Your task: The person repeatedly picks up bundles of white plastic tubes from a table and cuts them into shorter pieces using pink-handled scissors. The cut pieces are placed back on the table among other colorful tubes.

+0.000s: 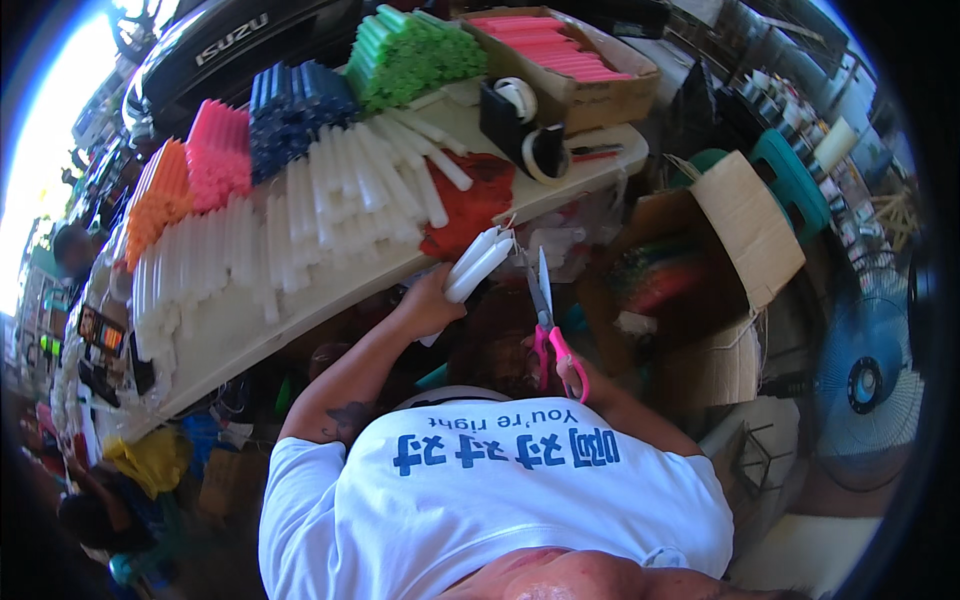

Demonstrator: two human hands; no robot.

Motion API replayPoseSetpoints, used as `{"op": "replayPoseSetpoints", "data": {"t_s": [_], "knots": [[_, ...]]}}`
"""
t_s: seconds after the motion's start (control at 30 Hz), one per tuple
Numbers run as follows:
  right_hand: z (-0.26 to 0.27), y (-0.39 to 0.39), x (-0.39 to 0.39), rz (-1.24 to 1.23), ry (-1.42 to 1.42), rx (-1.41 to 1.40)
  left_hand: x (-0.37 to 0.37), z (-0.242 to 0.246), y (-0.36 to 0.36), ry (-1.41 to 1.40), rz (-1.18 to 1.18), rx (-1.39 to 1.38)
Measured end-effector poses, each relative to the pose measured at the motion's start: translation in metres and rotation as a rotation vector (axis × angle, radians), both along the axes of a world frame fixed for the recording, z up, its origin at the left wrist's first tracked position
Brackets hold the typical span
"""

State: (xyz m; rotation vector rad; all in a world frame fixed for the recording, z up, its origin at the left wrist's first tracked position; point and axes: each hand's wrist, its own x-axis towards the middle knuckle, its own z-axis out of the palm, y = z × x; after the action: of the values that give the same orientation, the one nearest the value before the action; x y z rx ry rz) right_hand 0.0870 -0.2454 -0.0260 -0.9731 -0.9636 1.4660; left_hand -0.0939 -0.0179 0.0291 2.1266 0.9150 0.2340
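Several white taper candles (481, 262) stick up out of my left hand (429, 304), which grips them near their lower part. Their wicks (510, 223) point away from me, past the table's front edge. Pink-handled scissors (550, 330) are in my right hand (574, 367), partly hidden by the handles. The scissor blades (541, 277) are slightly apart and point away from me, just right of the wicks; whether they touch a wick is hard to tell. Beyond my left hand, loose white candles (360, 180) lie piled on the white table (225, 349).
Orange (159, 195), pink (217, 154), blue (300, 105) and green candle stacks (412, 56) line the table's back. A cardboard box (611, 101) holds pink candles. Near it stands a tape dispenser (510, 124). Right of me are an open carton (742, 225) and a fan (862, 382). Another person (105, 510) is at left.
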Motion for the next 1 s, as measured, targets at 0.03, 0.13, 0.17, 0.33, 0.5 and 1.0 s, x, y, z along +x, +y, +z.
{"op": "replayPoseSetpoints", "data": {"t_s": [0.03,0.13,0.17,0.33,0.5,1.0], "knots": [[0.001,-0.003,0.000,0.006,0.067,0.021,0.009,-0.008,0.000,-0.025,-0.010,0.010],[0.002,-0.007,-0.004,-0.112,0.068,-0.066,0.031,-0.026,0.000,-0.038,-0.013,0.014],[0.002,-0.006,-0.005,-0.154,0.055,-0.099,0.038,-0.030,0.000,-0.049,-0.010,0.012],[-0.004,0.008,-0.001,-0.205,-0.022,-0.084,0.057,-0.044,-0.002,-0.011,0.003,-0.025],[-0.002,0.018,0.002,-0.220,0.041,-0.069,0.061,-0.047,-0.006,-0.026,0.019,0.008],[-0.014,0.010,0.018,-0.167,-0.084,-0.101,0.050,-0.066,0.015,-0.085,-0.110,-0.127]]}}
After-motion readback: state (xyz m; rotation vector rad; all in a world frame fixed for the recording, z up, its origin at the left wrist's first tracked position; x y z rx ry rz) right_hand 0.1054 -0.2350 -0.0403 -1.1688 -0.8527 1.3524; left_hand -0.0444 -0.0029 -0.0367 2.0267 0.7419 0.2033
